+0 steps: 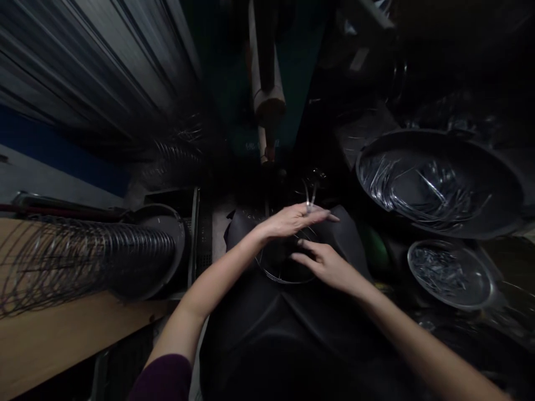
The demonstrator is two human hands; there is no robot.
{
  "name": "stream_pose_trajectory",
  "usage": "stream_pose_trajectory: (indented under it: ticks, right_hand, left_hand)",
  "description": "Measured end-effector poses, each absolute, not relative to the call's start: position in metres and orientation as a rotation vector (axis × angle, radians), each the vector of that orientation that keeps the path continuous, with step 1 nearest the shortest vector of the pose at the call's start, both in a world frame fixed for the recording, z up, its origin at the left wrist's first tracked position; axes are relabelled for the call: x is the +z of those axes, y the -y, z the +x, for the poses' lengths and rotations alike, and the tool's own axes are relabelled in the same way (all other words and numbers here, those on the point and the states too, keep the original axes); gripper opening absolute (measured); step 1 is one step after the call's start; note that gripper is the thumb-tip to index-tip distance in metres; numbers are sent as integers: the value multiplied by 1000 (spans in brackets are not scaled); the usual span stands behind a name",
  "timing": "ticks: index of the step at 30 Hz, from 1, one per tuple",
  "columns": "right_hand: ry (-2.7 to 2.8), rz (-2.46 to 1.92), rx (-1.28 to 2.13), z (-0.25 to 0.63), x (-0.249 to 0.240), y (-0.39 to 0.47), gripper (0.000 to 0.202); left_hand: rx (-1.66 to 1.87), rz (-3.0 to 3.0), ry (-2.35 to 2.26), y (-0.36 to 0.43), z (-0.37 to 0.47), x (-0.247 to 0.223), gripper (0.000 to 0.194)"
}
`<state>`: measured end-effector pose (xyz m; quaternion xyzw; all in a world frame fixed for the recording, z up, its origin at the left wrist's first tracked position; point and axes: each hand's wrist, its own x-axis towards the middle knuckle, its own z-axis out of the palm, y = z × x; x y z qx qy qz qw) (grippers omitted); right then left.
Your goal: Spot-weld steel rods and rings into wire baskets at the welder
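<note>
My left hand is over my lap, its fingers stretched out flat to the right. A thin, shiny bent wire shows right at its fingers; I cannot tell whether it touches them or stands behind. Just below, my right hand has its thumb and fingers apart, pointing left, with nothing visible between them. Beneath both hands a round wire frame rests on my black apron. The hands hide part of its ring and inner wires.
A long stack of wire rings lies at left, reaching into a round black tub. To the right, a large dark basin holds curved wires, and a smaller bowl holds short metal pieces. A machine part juts out ahead.
</note>
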<state>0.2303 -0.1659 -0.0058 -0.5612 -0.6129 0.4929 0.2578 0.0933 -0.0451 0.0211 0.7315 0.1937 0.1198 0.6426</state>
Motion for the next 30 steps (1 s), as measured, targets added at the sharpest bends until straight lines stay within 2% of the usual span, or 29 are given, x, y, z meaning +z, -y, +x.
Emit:
stream_pose_trajectory:
  ticks: [3,7,9,12,14,20,25,27,30]
  right_hand:
    - [1408,-1517,1379,216,-11,177,30]
    - [1234,-1532,1477,231,-3,179,30]
    - [1109,-1498,1553,238,1,182,36]
    - [1030,-1415,1728,239,-3,187,52]
    - [1061,-1391,1832,239,-11,190,54]
    - [952,-1410,1714,268,-15,188,53]
    - [699,-1175,1967,239,-5,165,71]
    - [889,-1145,2050,212,-10,151,66]
    - [1470,-1156,1848,191,-20,140,32]
  left_hand:
    - [302,1555,-494,35,85,5,45]
    - [558,1461,-870,-8,81,-37,52]
    - [536,1537,-792,-29,101,-53,56]
    - [279,1787,-456,-40,148,-59,32]
    - [108,1924,-335,-40,170,-56,24]
    - [136,2082,-504,-50,142,-46,24]
    - [312,2174,-648,-46,121,-46,27]
    - [345,2139,-657,-43,120,-46,28]
    - [311,2131,-638,-45,115,-47,27]
